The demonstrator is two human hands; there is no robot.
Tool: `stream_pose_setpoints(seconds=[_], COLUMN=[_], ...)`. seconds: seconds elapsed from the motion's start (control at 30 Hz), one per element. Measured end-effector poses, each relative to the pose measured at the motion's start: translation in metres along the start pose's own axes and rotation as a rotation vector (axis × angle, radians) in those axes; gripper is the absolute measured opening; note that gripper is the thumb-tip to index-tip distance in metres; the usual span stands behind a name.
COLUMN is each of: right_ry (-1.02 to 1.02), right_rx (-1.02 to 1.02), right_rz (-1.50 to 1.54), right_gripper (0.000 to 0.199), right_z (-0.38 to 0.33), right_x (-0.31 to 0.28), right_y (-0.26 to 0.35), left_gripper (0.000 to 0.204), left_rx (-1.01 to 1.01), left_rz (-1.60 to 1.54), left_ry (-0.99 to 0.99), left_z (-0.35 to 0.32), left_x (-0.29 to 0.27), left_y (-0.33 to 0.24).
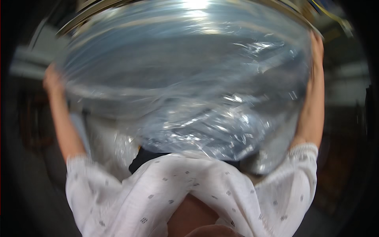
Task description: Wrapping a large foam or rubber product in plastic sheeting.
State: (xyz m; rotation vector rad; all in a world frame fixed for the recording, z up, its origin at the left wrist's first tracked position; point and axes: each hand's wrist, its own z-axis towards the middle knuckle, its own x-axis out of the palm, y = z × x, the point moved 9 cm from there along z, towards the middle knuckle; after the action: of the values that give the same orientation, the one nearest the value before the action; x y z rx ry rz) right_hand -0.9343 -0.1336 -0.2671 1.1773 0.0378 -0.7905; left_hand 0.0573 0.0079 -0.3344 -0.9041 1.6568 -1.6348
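Note:
A wide piece of clear plastic sheeting (169, 59) spreads between my raised arms, smooth at the far side and crumpled and shiny toward my body. At its left edge my left hand (52, 80) is closed on the plastic, blurred by motion. My right hand (317, 48) is farther away, at the right edge of the sheeting, seen from its side. Its fingers are partly hidden but appear closed on the plastic. The near folds of the sheeting hang down close to my waist. Whether it is a single sheet or a bag, I cannot tell.
Beyond the sheeting runs the curved-looking edge of a work surface (85, 14). More crumpled clear plastic (118, 148) lies low at my left side. A yellow strip (329, 15) shows at the far right. The sides are dark and blurred.

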Motion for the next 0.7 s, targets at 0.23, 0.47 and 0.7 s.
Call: stream_pose_setpoints(seconds=[0.23,0.47,0.7], right_ry=[-0.054,-0.049,-0.125], right_rx=[-0.132,-0.101,-0.122], right_rz=[-0.156,-0.229,-0.457], right_gripper=[0.03,0.029,0.042], right_z=[0.006,0.032,0.034], right_x=[-0.008,-0.007,-0.011], right_y=[-0.118,-0.137,-0.116], left_gripper=[0.023,0.03,0.029], left_rx=[0.53,0.506,0.52], left_rz=[0.163,0.182,0.305], left_ry=[0.196,0.193,0.083], left_z=[0.022,0.034,0.061], left_x=[0.087,0.118,0.11], left_y=[0.009,0.009,0.016])
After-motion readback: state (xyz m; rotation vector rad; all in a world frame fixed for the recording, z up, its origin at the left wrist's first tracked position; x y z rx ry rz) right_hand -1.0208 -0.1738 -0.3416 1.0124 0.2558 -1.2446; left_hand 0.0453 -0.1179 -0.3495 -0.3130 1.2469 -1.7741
